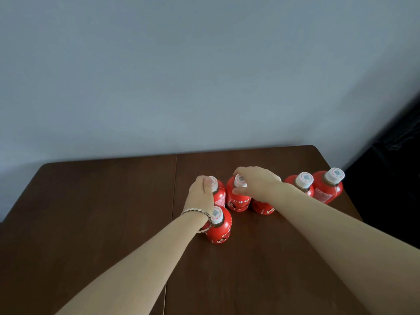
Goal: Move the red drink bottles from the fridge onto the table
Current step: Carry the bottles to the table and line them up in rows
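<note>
Six red plastic drink bottles with white caps (327, 192) stand upright on the dark brown wooden desk (102, 223), grouped at about one o'clock from its centre seam; the fridge is out of view. Starting at the left, your left hand (201, 194), with a pale beaded bracelet (197, 211) on its wrist, is curled round the neck of the leftmost bottle (219, 197), probably to set it down straight. At six o'clock from that one, the front bottle (219, 233) stands free, just beside your wrist. Next, your right hand (256, 185) pinches the cap of the middle bottle (237, 201) between thumb and fingers, a grip that should keep it upright close to its neighbours. Your right wrist hides the top of a fourth bottle (262, 208). At three o'clock from it, the last two bottles (302, 185) stand untouched near the desk's right edge.
</note>
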`<state>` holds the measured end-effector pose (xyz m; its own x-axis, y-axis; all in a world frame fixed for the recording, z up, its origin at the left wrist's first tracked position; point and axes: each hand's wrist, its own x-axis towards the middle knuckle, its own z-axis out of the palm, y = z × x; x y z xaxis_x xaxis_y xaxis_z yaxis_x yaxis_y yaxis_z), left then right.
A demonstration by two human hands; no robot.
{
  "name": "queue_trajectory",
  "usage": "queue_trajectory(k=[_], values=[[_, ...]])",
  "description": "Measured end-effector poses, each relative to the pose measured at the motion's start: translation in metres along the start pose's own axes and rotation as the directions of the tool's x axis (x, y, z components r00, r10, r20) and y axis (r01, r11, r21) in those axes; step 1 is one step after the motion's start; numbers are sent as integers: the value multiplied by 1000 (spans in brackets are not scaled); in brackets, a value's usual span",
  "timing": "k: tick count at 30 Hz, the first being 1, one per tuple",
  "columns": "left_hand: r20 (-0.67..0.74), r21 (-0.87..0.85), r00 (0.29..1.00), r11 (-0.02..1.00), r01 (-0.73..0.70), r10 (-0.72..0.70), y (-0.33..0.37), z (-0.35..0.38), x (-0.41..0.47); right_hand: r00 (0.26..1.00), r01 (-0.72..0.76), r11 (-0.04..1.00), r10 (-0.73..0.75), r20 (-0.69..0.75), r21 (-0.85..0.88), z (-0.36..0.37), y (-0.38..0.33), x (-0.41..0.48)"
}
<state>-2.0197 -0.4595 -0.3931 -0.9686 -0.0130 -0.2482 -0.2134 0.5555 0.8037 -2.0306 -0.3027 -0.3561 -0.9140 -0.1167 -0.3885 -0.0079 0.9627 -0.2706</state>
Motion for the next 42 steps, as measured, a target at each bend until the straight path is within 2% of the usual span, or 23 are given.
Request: queue_trajectory(k=[2, 6, 9, 12, 14, 16, 20, 23, 27, 29, 32, 36, 39, 42], values=[[-6, 23, 1000, 1000, -3, 3, -4, -6, 3, 1000, -11, 1000, 11, 13, -18, 3, 2, 1], [110, 42, 994, 999, -14, 9, -10, -10, 4, 1000, -30, 994, 31, 3, -101, 9, 2, 1], [108, 89, 993, 994, -66, 56, -8, -9, 4, 1000, 1, 992, -2, -8, -122, 10, 3, -2], [125, 151, 989, 984, -93, 74, -6, -13, 4, 997, 55, 959, -68, -37, -277, 8, 15, -12], [145, 191, 987, 977, -92, 64, -5, -15, 4, 999, 20, 941, -34, -34, -338, 3, 31, -18], [156, 255, 985, 961, -110, 71, -3, -17, 5, 1000, 14, 952, -15, -2, -304, 0, 44, -23], [170, 332, 982, 934, -135, 82, -1, -19, 4, 999, 0, 991, 4, 33, -133, -2, 48, -21], [180, 358, 981, 925, -127, 65, 0, -19, 4, 998, -25, 981, 34, 45, -194, -2, 44, -17], [193, 312, 981, 948, -64, 2, 3, -18, -1, 996, -74, 971, 83, 31, -226, 1, 43, -17], [158, 317, 987, 948, -30, -22, 7, -20, -8, 998, -62, 966, 62, -8, -252, 2, 43, -23], [-7, 326, 1000, 945, 15, -13, 20, -28, -22, 989, -27, 969, -9, -145, -247, 5, 41, -43], [-66, 456, 979, 879, -140, 190, 47, -42, -50, 965, -12, 993, -19, -263, -115, 1, 33, -81], [31, 485, 962, 838, -251, 270, 71, -49, -74, 974, -69, 997, 62, -217, -29, -10, 30, -119], [283, 544, 938, 772, -328, 199, 94, -48, -102, 985, -157, 987, 156, -74, -17, -20, 30, -161]])
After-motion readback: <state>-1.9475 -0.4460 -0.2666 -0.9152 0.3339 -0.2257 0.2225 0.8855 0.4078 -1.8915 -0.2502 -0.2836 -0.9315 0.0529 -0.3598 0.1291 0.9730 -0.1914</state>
